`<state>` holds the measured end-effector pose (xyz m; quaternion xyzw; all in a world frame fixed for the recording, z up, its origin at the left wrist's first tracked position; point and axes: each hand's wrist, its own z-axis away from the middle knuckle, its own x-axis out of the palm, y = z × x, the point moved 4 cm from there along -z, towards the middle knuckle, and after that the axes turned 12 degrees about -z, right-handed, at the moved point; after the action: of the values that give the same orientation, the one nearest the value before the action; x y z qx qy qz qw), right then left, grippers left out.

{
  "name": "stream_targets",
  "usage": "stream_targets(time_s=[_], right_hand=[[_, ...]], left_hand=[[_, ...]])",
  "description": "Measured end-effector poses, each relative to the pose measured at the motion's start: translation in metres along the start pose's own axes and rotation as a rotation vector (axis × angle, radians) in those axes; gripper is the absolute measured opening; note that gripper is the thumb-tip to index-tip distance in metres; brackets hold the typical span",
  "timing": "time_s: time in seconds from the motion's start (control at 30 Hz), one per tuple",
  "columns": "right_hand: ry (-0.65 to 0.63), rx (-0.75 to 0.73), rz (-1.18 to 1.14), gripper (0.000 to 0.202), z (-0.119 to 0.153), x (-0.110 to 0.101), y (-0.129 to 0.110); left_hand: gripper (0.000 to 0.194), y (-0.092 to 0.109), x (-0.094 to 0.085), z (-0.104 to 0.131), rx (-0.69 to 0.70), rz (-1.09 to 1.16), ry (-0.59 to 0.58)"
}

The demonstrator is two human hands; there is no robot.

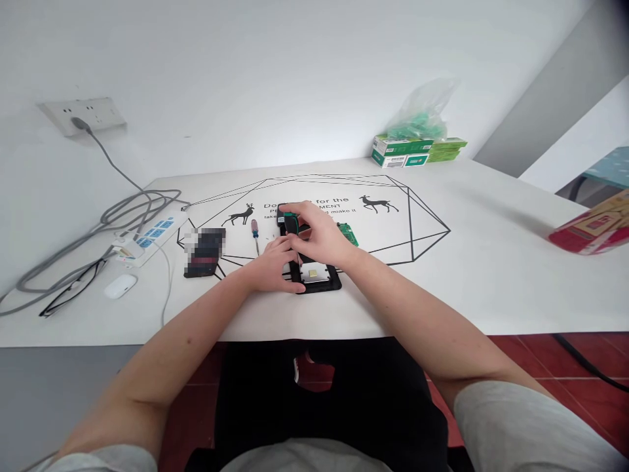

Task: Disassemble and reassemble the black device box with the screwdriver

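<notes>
A black plastic housing lies on the table in front of me, with a white plate bearing a small pale square in its near end. My left hand grips the housing's left side, thumb at the near edge and fingers bent over it. Above the housing, my right hand is closed round a dark screwdriver with green on its handle, its thin shaft pointing down. Fingers hide where the tip meets the housing. A green circuit board lies just beyond my right hand.
A second screwdriver and a blurred-out dark object lie left of my hands. Farther left are a power strip, cables, glasses and a white earbud case. Boxes stand at the back, a red package at right.
</notes>
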<state>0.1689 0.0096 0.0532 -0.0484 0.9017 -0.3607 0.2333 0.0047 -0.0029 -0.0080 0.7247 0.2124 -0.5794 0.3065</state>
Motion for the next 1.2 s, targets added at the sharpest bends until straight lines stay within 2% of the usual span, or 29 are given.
stream_targets(time_s=[0.17, 0.33, 0.6, 0.67, 0.8, 0.87, 0.97, 1.07, 1.13, 1.2], right_hand=[[0.046, 0.002, -0.027, 0.056, 0.000, -0.003, -0.001], [0.025, 0.017, -0.043, 0.057, 0.000, -0.003, 0.004], [0.046, -0.010, -0.046, 0.055, 0.001, -0.004, 0.005], [0.055, -0.012, -0.042, 0.056, 0.001, -0.005, 0.005], [0.070, -0.009, -0.020, 0.057, 0.001, -0.007, 0.008], [0.076, -0.001, -0.027, 0.057, 0.002, -0.007, 0.009], [0.053, -0.003, -0.077, 0.055, 0.002, -0.006, 0.008], [0.029, -0.019, -0.184, 0.043, 0.000, -0.006, 0.008], [0.091, -0.014, -0.271, 0.033, -0.003, -0.011, 0.011], [0.166, 0.033, -0.353, 0.033, -0.005, -0.016, 0.016]], left_hand=[[0.045, 0.003, -0.005, 0.001, -0.013, 0.003, -0.015], [0.043, 0.004, -0.005, 0.000, -0.016, 0.025, -0.025], [0.048, 0.002, -0.002, -0.001, -0.021, 0.057, -0.022], [0.057, 0.002, -0.001, -0.002, -0.017, 0.066, -0.022], [0.100, -0.002, 0.001, -0.002, -0.026, 0.057, -0.016], [0.113, -0.005, 0.004, -0.003, -0.037, 0.041, -0.039], [0.117, -0.008, 0.010, -0.004, -0.041, 0.022, -0.077], [0.115, -0.011, 0.013, -0.005, -0.040, 0.023, -0.077], [0.110, -0.012, 0.014, -0.006, -0.049, 0.022, -0.070], [0.107, -0.013, 0.015, -0.006, -0.063, 0.012, -0.084]])
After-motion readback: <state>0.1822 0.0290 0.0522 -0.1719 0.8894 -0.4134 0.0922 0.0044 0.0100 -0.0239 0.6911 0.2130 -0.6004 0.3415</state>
